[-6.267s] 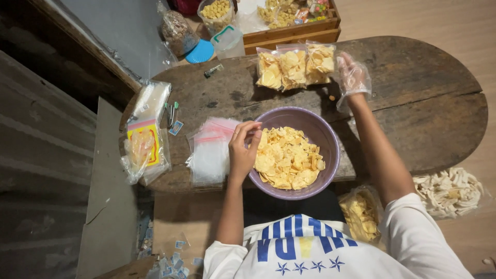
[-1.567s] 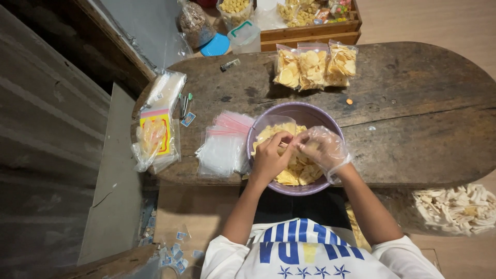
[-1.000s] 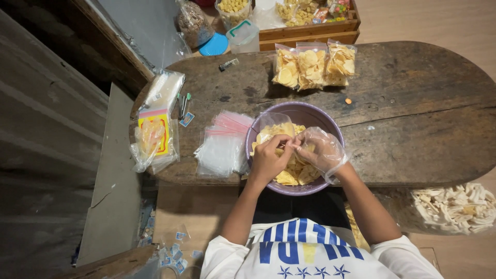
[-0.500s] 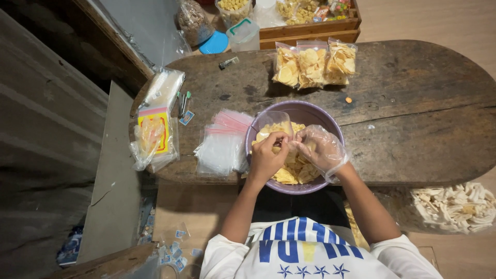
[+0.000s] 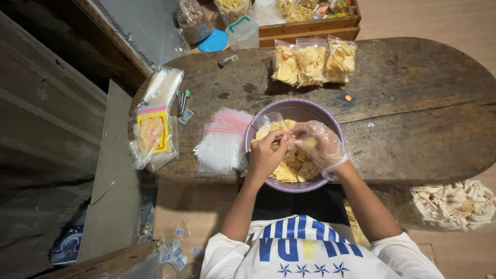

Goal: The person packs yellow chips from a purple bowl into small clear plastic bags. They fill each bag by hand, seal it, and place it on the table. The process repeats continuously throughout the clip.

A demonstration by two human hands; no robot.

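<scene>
Dark oval wooden table [image 5: 413, 103], purple bowl [image 5: 299, 111] of yellow chips at its near edge, stack of empty clear bags [image 5: 219, 147] just left, gloved right hand [image 5: 321, 147] and bare left hand [image 5: 266, 155] — both pinching one small clear bag [image 5: 273, 123] over the bowl — three filled chip bags [image 5: 312, 62] beyond.

Both forearms bare, reaching forward from short white sleeves and converging at the middle, elbows apart and wrists close together. Left hand [image 5: 266, 155] bare, knuckles up, fingers curled and pinched together at the tips, thumb toward the other hand. Right hand [image 5: 319, 147] covered in a loose, clear, crinkled plastic glove, fingers bent inward, its fingertips meeting those of the left hand.
</scene>
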